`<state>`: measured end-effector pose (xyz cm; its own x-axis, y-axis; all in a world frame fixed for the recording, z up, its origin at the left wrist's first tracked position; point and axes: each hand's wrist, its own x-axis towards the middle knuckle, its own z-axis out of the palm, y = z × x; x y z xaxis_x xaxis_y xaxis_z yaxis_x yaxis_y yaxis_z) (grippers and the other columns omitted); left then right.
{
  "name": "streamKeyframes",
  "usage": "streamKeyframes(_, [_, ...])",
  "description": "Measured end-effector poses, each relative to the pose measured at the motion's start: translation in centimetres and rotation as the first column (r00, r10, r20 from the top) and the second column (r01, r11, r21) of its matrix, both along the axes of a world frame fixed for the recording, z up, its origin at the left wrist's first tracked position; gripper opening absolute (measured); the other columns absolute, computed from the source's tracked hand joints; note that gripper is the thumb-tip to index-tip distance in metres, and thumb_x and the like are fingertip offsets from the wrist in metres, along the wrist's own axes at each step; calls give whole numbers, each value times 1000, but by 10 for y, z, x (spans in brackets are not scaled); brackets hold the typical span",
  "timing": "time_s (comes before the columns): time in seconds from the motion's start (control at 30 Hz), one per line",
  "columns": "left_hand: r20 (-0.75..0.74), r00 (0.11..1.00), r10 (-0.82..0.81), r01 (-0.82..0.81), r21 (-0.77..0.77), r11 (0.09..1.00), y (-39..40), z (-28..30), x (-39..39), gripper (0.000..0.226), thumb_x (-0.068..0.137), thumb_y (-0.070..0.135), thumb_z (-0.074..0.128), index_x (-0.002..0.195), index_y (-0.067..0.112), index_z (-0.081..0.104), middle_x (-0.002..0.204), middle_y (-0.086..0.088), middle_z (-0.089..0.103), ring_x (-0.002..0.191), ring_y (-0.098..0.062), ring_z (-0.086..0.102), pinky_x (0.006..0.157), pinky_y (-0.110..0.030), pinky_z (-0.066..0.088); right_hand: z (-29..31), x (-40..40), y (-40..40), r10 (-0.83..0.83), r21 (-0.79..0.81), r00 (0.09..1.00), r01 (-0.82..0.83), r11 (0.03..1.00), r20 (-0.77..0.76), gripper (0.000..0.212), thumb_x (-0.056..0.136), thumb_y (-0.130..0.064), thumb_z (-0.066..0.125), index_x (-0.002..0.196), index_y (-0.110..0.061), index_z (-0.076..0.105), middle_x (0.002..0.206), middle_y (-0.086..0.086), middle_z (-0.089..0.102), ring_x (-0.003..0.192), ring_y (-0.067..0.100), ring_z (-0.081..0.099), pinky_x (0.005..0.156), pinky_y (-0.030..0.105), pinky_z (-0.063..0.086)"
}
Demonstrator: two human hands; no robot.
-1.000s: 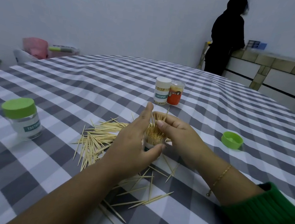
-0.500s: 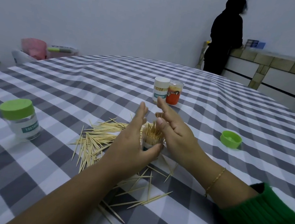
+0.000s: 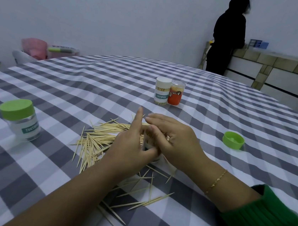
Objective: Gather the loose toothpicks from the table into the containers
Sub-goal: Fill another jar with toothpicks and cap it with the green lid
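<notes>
Toothpicks (image 3: 97, 138) lie loose on the checked tablecloth (image 3: 72, 93), most of them in a thick fan at about nine o'clock from the hands, with a thinner scatter (image 3: 144, 196) at six o'clock, nearer the person. Between the hands stands a small open container (image 3: 148, 142), and only a sliver of its side shows. The left hand (image 3: 131, 144) cups it from the left, thumb curled across its lower front and forefinger pointing up; the right hand (image 3: 174, 143) lies over its top with fingers nearly straight, seemingly pressing the sticks down. How full it is cannot be told, since the hands cover its mouth. A loose green lid (image 3: 233, 140) waits at three o'clock, probably for this container. Two capped containers (image 3: 168, 94) at twelve o'clock look filled; the green-capped jar (image 3: 21, 119) at nine o'clock looks clear inside, though it is blurred. I judge the job roughly half done, with many sticks left.
</notes>
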<state>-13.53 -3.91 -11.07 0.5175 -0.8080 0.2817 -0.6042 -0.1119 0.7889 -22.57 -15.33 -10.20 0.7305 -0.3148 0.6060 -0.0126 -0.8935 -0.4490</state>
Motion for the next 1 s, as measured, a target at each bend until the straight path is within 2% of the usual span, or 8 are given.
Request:
streamKeyframes(0.1, [-8,1000,-6,6,10,1000,0,0,0,101,82,35,69,150,30,-6,88,34,51,85,16,55,71,1,40,1,1,-1,-50,70,997,46,996,55,36,93,-11,52,128,-19,58,131,-1,58,120,-1,45,103,24,42])
streamKeyframes(0.2, [-13,1000,-5,6,17,1000,0,0,1,103,81,37,70,150,29,-5,82,39,48,80,23,50,66,7,34,5,0,-1,-76,131,997,71,989,30,48,96,-9,49,141,-22,41,146,-2,42,133,8,37,106,31,41])
streamKeyframes(0.37, [-16,1000,-4,4,8,1000,0,-1,1,100,82,38,67,150,30,-7,96,33,50,90,9,52,66,1,39,7,-5,1,26,126,989,-7,992,-146,40,99,-34,42,137,-23,47,140,-7,49,132,4,37,108,18,28])
streamKeyframes(0.47, [-43,999,-7,7,4,1000,0,0,1,100,82,38,65,149,32,-8,112,22,51,105,1,49,76,-7,38,6,-5,1,50,-43,985,-57,997,-168,52,95,-48,28,130,-22,57,134,-10,55,132,2,36,109,23,22])
streamKeyframes(0.6, [-56,998,-9,10,9,1000,0,-1,1,103,81,40,68,149,32,-9,101,32,55,98,6,55,71,-2,37,4,-4,-6,-87,-186,971,45,982,-224,63,92,-52,15,128,-24,58,134,-9,55,136,8,34,113,32,20])
streamKeyframes(0.7, [-46,999,-3,3,5,1000,0,-3,3,104,80,42,68,149,33,-8,125,15,58,114,-6,55,81,-15,37,8,-5,-4,41,-56,963,-58,997,-268,50,97,-46,27,128,-22,58,132,-14,55,128,-6,34,109,20,21])
streamKeyframes(0.83, [1,1000,-10,10,47,999,1,1,1,101,80,44,68,150,34,-4,135,9,53,103,6,50,77,-7,33,28,-14,-8,147,421,969,-51,906,-199,43,94,-47,34,113,-26,66,102,-26,57,88,-21,52,75,-5,35])
streamKeyframes(1.0, [72,997,-13,6,93,996,2,3,0,90,81,48,65,149,39,7,146,5,41,128,-10,40,91,-17,31,44,-24,-41,-132,202,856,263,943,-500,34,99,-34,41,117,-17,64,111,-3,64,87,3,56,78,18,42])
